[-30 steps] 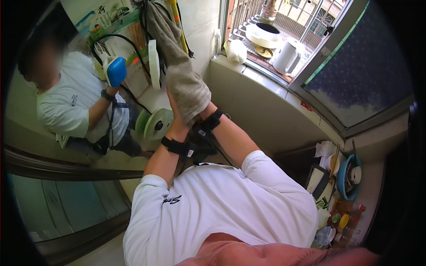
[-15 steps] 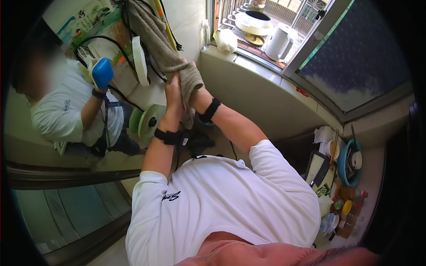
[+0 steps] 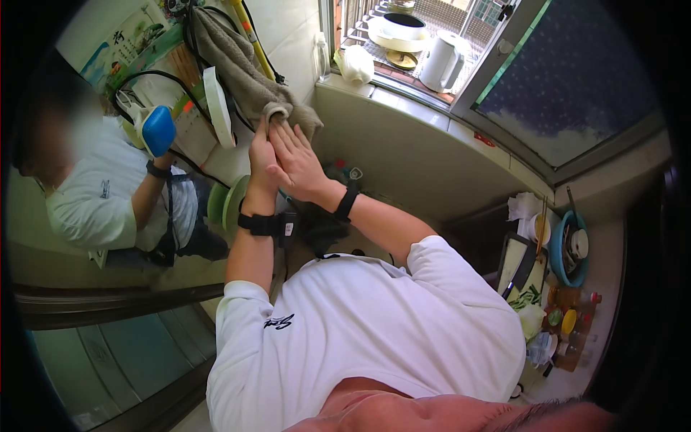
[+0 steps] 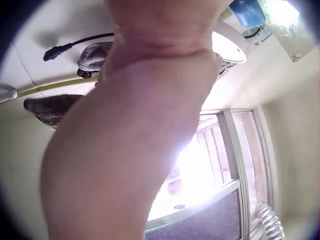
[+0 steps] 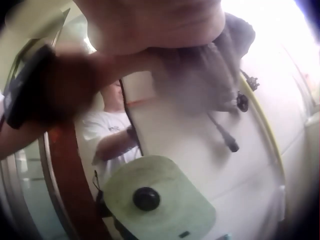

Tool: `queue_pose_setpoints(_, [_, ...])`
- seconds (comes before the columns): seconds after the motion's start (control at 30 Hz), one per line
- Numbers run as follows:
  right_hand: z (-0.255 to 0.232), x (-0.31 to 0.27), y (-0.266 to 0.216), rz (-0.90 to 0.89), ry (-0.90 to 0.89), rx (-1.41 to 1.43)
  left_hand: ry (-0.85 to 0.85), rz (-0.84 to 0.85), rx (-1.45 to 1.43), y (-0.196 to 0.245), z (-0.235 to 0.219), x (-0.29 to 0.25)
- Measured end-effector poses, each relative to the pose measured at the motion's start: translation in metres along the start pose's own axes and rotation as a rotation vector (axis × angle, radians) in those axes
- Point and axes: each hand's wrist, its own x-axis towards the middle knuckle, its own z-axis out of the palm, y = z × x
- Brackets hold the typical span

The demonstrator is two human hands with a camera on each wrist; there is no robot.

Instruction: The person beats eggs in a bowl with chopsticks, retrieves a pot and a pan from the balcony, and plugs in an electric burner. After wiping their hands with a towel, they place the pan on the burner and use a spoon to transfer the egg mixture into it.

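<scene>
A grey-brown towel hangs on the wall in the head view, its lower end at my fingertips. My right hand lies against my left hand with fingers straight and back upward, fingertips touching the towel. The left hand points up beside it, thumb side along the towel; its other fingers are hidden behind the right hand. In the right wrist view the towel shows blurred below my right hand. The left wrist view is mostly filled by my left hand and wrist.
A mirror on the left reflects a person in a white T-shirt. Before it hang a blue-and-white item and cords. A pale green panel with a black knob stands below. A kettle is at the window; bottles and a blue basin stand right.
The towel, earlier wrapped over my right hand, has come off it. That hand has moved left against the left hand, its fingers now straight and visible. The view has shifted slightly.
</scene>
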Motion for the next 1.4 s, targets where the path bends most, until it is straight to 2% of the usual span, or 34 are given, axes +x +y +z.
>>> queue_pose_setpoints(0.03, [0.002,-0.004,-0.005,0.025,0.001,0.059,0.079,-0.012,0.034,-0.001,-0.009,0.015])
queue_pose_setpoints(0.07, [-0.004,-0.012,-0.011,0.025,-0.005,0.059,0.082,-0.012,0.030,-0.004,-0.018,0.019])
queue_pose_setpoints(0.13, [-0.024,-0.022,-0.013,0.093,-0.348,0.081,0.014,-0.044,0.033,-0.001,-0.033,0.031])
queue_pose_setpoints(0.17, [-0.022,-0.024,0.000,-0.157,-0.230,-0.035,-0.034,-0.108,-0.011,0.008,-0.037,0.032])
queue_pose_setpoints(0.2, [-0.016,-0.024,0.012,-0.157,-0.234,-0.034,-0.030,-0.108,-0.014,0.009,-0.039,0.030])
queue_pose_setpoints(0.27, [-0.037,0.013,-0.023,-0.056,0.117,-0.196,-0.159,-0.148,0.038,0.011,-0.037,0.010])
queue_pose_setpoints(0.3, [-0.029,0.025,-0.014,-0.096,0.032,-0.277,-0.294,0.332,0.610,-0.005,-0.054,0.007])
queue_pose_setpoints(0.33, [-0.020,0.026,-0.009,-0.091,0.040,-0.277,-0.300,0.329,0.617,-0.004,-0.048,0.005])
queue_pose_setpoints(0.43, [-0.002,0.016,-0.002,-0.052,-0.035,-0.076,-0.102,-0.067,-0.228,-0.001,-0.017,0.003])
queue_pose_setpoints(0.47, [-0.002,0.010,-0.003,-0.050,-0.037,-0.079,-0.103,-0.070,-0.231,-0.001,-0.018,0.007])
queue_pose_setpoints(0.53, [-0.001,-0.005,-0.006,-0.006,-0.135,0.041,0.041,-0.162,-0.089,-0.001,-0.034,0.017])
queue_pose_setpoints(0.57, [-0.002,-0.014,-0.007,-0.027,-0.090,0.172,-0.063,-0.156,-0.044,0.000,-0.044,0.020])
queue_pose_setpoints(0.6, [-0.010,-0.023,-0.005,-0.023,-0.087,0.171,-0.064,-0.160,-0.041,-0.001,-0.052,0.022])
queue_pose_setpoints(0.67, [-0.027,-0.041,0.000,0.141,-0.356,0.480,0.089,-0.049,0.098,-0.001,-0.056,0.017])
queue_pose_setpoints(0.7, [-0.025,-0.054,0.000,0.208,-0.104,0.493,0.119,0.058,0.105,-0.012,-0.068,0.025])
queue_pose_setpoints(0.73, [-0.027,-0.067,0.010,0.232,-0.077,0.469,0.094,0.006,0.159,-0.022,-0.094,0.031])
queue_pose_setpoints(0.77, [-0.029,-0.083,0.024,0.383,-0.021,0.366,0.221,0.064,0.268,-0.024,-0.071,0.006])
queue_pose_setpoints(0.8, [-0.031,-0.104,0.041,0.544,0.049,0.258,0.170,0.220,0.435,-0.037,-0.079,-0.003])
queue_pose_setpoints(0.83, [-0.027,-0.133,0.059,0.710,0.085,0.208,0.168,0.189,0.526,-0.047,-0.082,-0.018])
queue_pose_setpoints(0.87, [-0.028,-0.165,0.076,0.892,0.050,0.179,0.160,0.149,0.623,-0.060,-0.085,-0.035])
queue_pose_setpoints(0.9, [-0.030,-0.202,0.090,0.989,0.009,0.201,0.158,0.211,0.786,-0.076,-0.089,-0.050])
queue_pose_setpoints(0.93, [-0.031,-0.241,0.105,1.085,-0.034,0.219,0.104,0.122,0.777,-0.097,-0.128,-0.046])
queue_pose_setpoints(0.97, [-0.038,-0.285,0.110,1.155,0.016,0.198,0.128,-0.040,0.858,-0.115,-0.162,-0.051])
queue_pose_setpoints(1.0, [-0.042,-0.327,0.108,1.310,0.041,0.233,0.069,-0.101,0.990,-0.125,-0.163,-0.068])
queue_pose_setpoints(1.03, [-0.043,-0.366,0.105,1.451,0.063,0.277,0.032,-0.236,1.022,-0.141,-0.188,-0.076])
queue_pose_setpoints(1.07, [-0.043,-0.409,0.096,1.499,0.218,0.252,0.000,-0.366,1.056,-0.154,-0.216,-0.080])
queue_pose_setpoints(1.13, [-0.053,-0.478,0.068,1.699,0.316,0.157,-0.003,-0.906,1.035,-0.165,-0.234,-0.093])
queue_pose_setpoints(1.2, [-0.052,-0.549,0.049,2.020,0.428,0.245,-0.049,-1.016,1.074,-0.192,-0.287,-0.107])
queue_pose_setpoints(1.27, [-0.053,-0.623,0.036,2.131,0.457,0.237,-0.356,-1.040,1.255,-0.212,-0.329,-0.122])
queue_pose_setpoints(1.33, [-0.062,-0.666,0.020,2.224,0.462,0.236,-0.432,-1.039,1.308,-0.222,-0.345,-0.134])
queue_pose_setpoints(1.4, [-0.080,-0.682,0.024,2.315,0.586,0.215,-0.603,-0.981,1.480,-0.231,-0.345,-0.130])
